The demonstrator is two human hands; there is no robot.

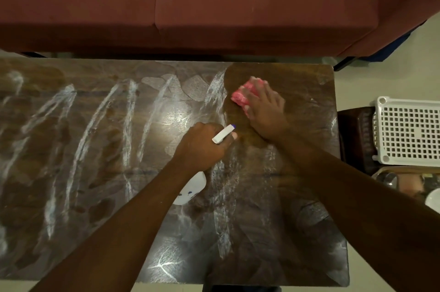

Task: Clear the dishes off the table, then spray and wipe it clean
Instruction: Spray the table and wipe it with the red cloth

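The dark wooden worktop (302,82) carries slanted white smears (127,125) across its left and middle, and plain dark wood shows at the far right corner. A pink cloth (240,97) lies on that corner. A white bottle (191,190) is over the middle; whether it touches the wood cannot be told.

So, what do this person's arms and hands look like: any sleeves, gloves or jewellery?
The left arm and right arm are bare to the frame edge, no sleeve in view. The left hand and right hand are ungloved. No watch, bracelet or ring shows, though the right hand is blurred.
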